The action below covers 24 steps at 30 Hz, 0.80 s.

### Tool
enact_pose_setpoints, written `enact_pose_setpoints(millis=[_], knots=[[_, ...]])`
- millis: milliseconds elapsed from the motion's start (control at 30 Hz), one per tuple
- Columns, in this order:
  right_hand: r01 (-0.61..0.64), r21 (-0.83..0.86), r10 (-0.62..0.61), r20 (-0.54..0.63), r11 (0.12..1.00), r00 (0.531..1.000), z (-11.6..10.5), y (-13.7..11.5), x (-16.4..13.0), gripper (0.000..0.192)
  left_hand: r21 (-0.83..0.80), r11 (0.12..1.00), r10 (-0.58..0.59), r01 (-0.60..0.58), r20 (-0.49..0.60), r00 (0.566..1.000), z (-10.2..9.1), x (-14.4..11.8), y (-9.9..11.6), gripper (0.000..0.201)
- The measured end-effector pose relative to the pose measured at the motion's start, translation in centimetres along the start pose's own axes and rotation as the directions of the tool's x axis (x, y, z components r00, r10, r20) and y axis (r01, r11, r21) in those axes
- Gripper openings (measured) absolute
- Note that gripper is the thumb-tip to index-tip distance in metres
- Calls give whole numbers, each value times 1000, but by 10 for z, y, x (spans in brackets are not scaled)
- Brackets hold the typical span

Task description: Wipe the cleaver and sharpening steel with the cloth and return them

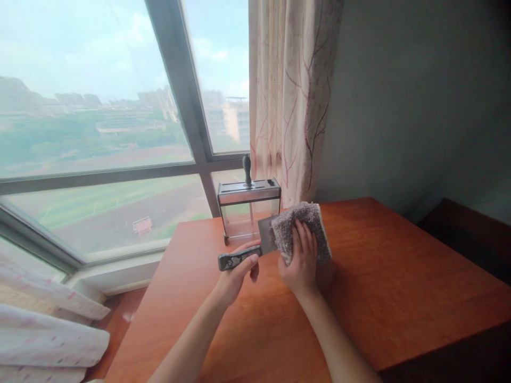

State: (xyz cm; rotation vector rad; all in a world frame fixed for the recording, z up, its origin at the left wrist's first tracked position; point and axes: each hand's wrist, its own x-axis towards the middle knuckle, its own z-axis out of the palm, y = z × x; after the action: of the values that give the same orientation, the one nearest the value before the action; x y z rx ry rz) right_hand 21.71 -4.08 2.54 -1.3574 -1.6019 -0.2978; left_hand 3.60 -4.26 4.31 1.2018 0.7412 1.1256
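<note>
A cleaver (267,235) with a dark, pale-patterned handle is held above the table, its blade pointing right. My left hand (238,268) is closed around the handle. My right hand (300,260) presses a grey-brown fluffy cloth (309,221) against the blade, its fingers bent over the fabric. The cloth covers much of the blade, so its far end is hidden. Just behind the cleaver stands a knife block (249,194) with clear sides and a metal top. A dark handle (247,169) sticks up from a slot in it.
The brown wooden table (383,276) reaches from below the window to the right, where its edge drops off. A patterned curtain (295,96) hangs behind the block. Window frames (187,96) rise at the left, with another curtain (48,340) low in the corner.
</note>
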Motion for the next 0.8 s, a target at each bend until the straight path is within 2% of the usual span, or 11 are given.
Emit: enact_pose_setpoints(millis=[200,333,400,500,533,567,633,667,733,800], knots=[[-161,154,184,-142,975,973,3,26,1,64,11,1000,-25,25,6,1000,-1,0,-2,42],[-304,317,367,-161,898,916,4,33,0,58,-25,999,-39,39,9,999,0,0,0,42],[-420,463,529,-132,781,838,5,36,0,55,-60,998,-30,29,-2,1000,-1,2,2,39],[-523,720,758,-7,457,652,8,38,2,52,-137,990,-25,20,-37,999,-4,6,5,37],[-513,787,785,59,344,617,8,39,3,51,-161,987,-29,20,-52,998,-5,7,6,36],[-493,833,781,128,250,612,8,40,4,51,-179,984,-34,22,-68,997,-6,8,7,35],[-473,870,694,255,140,674,7,41,7,51,-201,979,-48,25,-108,993,-9,11,7,33],[-474,869,629,292,140,721,5,42,8,52,-208,978,-56,28,-132,990,-9,12,7,32],[-456,853,505,284,255,815,2,45,12,57,-228,973,-83,42,-176,981,-10,13,8,29],[-407,826,416,236,390,878,-1,48,16,70,-235,970,-113,65,-194,975,-9,14,9,30]])
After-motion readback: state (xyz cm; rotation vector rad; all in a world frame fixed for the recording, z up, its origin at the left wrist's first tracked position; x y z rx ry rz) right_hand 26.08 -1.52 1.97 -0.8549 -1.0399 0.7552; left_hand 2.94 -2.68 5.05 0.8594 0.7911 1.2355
